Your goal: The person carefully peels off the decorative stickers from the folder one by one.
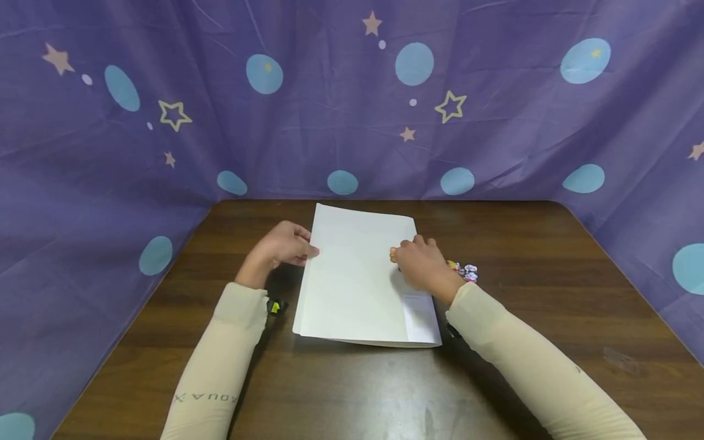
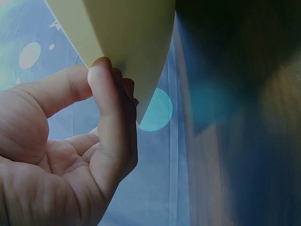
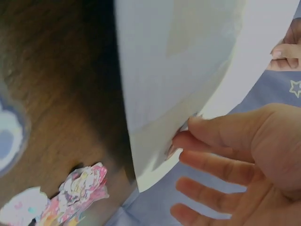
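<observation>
A white paper folder (image 1: 357,275) lies tilted on the table, with a paler panel at its lower right and a bowed front edge. My left hand (image 1: 287,244) pinches its left edge; in the left wrist view the thumb and fingertips meet at the raised edge of the folder (image 2: 136,42). Over the folder's right half, my right hand (image 1: 420,263) pinches a small orange-brown sticker (image 1: 393,254) against the white surface. Thumb and forefinger hide most of that sticker in the right wrist view, while the other fingers (image 3: 202,193) spread out loosely.
Several colourful cartoon stickers (image 1: 469,272) lie on the brown wooden table (image 1: 550,293), just right of the folder and partly behind my right wrist. A purple curtain (image 1: 341,122) with stars and blue ovals hangs along the table's far edge and sides.
</observation>
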A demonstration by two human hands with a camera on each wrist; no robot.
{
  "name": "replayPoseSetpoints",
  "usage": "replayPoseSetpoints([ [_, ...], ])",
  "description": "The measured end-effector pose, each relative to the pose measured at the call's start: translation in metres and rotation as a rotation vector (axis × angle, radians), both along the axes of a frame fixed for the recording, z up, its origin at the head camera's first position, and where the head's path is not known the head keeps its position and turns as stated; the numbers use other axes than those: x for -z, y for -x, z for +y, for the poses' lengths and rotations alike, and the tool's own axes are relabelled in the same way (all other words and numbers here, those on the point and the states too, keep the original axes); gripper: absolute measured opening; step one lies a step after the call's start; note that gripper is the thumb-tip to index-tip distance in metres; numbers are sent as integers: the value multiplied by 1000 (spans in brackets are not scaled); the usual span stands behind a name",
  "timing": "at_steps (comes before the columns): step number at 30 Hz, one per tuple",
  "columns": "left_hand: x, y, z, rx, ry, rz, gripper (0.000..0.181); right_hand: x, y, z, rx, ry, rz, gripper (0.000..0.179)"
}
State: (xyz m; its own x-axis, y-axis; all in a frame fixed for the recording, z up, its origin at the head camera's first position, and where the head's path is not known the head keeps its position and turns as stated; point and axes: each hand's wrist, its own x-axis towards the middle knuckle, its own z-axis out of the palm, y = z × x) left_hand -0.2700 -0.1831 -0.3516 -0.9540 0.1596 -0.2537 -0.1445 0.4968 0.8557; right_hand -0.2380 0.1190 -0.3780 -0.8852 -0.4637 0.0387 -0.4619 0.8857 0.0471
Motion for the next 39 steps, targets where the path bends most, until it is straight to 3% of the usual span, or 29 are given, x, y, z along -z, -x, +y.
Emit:
replayPoseSetpoints([
  [3,0,0,0,3,-2,1,48,-1,0,3,-12,16,-17,2],
  [6,0,1,0,1,0,-2,48,-2,-1,5,-33,2,-11,9],
  [11,0,1,1,1,6,-3,49,-1,-1,5,-72,-57,20,16],
  [17,0,0,0,5,8,-1,49,0,0,5,-122,-119,52,7],
  [31,0,0,1,10,15,0,49,6,0,8,-195,-136,153,10],
  [39,1,2,1,2,18,-4,50,8,6,6,-106,-21,17,6],
])
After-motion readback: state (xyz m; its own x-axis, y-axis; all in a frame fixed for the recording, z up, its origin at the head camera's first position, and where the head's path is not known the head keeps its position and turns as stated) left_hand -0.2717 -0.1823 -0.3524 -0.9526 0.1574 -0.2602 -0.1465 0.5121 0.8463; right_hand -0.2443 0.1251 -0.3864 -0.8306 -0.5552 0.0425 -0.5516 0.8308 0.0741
